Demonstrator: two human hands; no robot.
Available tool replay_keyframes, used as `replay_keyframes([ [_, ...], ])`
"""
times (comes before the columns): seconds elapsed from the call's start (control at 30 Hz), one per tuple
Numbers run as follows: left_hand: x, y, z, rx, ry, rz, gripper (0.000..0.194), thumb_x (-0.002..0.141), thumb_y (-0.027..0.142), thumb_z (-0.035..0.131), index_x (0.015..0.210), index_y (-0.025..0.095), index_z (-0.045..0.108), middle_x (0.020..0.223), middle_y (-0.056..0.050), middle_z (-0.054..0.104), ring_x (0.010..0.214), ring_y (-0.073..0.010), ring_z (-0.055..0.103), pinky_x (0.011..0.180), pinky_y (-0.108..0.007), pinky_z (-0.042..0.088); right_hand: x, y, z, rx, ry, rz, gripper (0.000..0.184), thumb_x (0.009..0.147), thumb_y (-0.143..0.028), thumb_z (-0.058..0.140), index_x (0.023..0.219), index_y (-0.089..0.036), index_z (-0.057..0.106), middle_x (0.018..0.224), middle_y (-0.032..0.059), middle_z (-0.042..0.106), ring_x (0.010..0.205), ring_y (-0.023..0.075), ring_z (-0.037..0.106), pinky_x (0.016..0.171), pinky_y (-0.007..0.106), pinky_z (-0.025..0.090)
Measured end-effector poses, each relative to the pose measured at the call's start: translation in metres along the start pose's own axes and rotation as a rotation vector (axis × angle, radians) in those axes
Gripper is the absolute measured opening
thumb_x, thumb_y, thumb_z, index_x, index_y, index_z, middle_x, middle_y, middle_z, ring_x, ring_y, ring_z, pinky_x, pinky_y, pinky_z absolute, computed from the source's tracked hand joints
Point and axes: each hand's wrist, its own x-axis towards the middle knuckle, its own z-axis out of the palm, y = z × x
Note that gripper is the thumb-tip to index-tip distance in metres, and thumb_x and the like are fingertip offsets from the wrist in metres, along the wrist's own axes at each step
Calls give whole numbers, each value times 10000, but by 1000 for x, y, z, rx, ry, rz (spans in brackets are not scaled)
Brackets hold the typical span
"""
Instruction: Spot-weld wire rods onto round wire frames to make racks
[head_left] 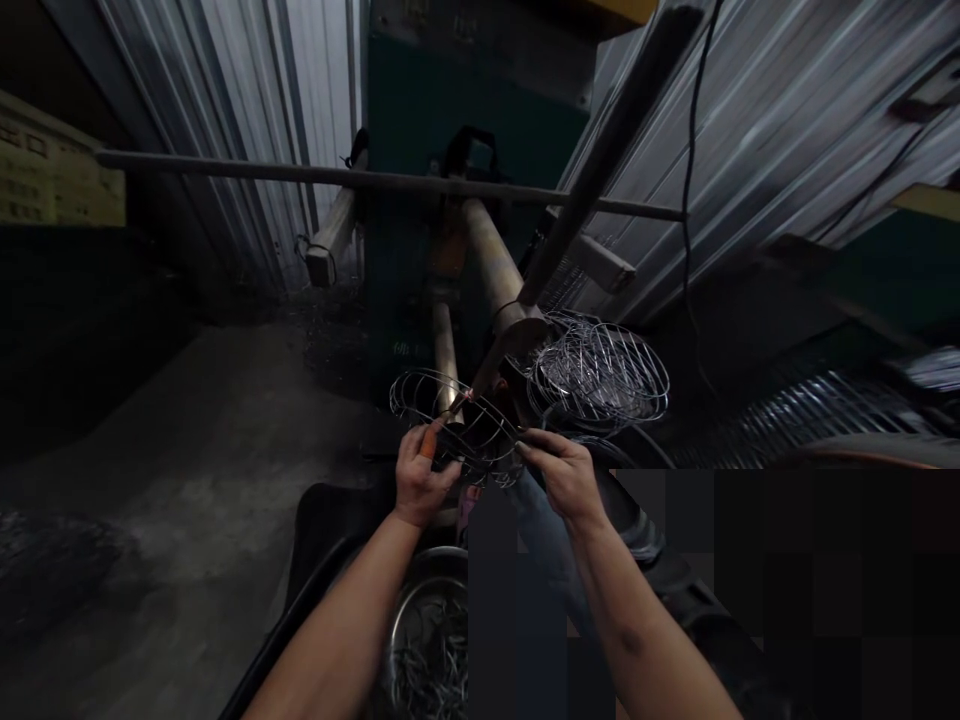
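- Left hand (422, 477) clenched around the near edge of a wire basket frame (457, 437), with an orange fingertip cover (427, 444) on one finger
- Right hand (566, 477) pinching the far side of the same frame between thumb and fingers; frame tilted between both hands, just below the tip of a welder electrode arm (487, 365), though the machine type is hard to confirm
- Even pressure from both sides best for keeping the wires from shifting; fingers safest well back from the tip
- More wire frames (598, 370) heaped just right of the arm, crowding that side
- Steel bowl (431, 560) of short wire pieces below the hands, between the forearms
- Horizontal steel bar (375, 180) overhead, in the way of any upward lift
- Dark green machine housing (465, 100) ahead, corrugated metal sheeting (772, 130) alongside, black cable (688, 150) hanging at right, concrete floor (157, 500) at left
- Lower right hidden by dark blocks
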Motion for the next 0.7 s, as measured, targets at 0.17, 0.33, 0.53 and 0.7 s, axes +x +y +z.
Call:
replay_keyframes([
  [0.17,2,-1,-4,-46,-20,-79,600,724,258,727,1285,180,528,1137,-113,599,1052,-260,577,927,-416,492,6,-15,10,-55,11,-29,214,617,-332,791,778,-192,772,749,34,712,724,199,628,718,328,497],
  [0.33,3,1,-7,-77,-34,-96,625,713,269,738,1294,183,525,1139,-110,600,1050,-262,580,925,-411,494,10,-21,14,-62,37,-30,209,595,-321,792,754,-187,770,741,32,716,705,190,631,715,326,498],
  [0.53,4,6,-7,-77,-51,-134,618,701,281,751,1272,183,536,1133,-106,610,1048,-263,590,927,-419,494,7,-24,16,-55,66,-25,218,590,-331,795,753,-188,770,730,32,715,712,194,631,712,329,503],
  [0.7,1,6,-17,-128,-64,-144,574,700,272,752,1234,189,558,1141,-100,622,1061,-259,598,949,-427,492,-6,-21,5,-24,86,-29,303,602,-358,812,849,-191,763,774,30,719,700,185,622,690,324,501],
])
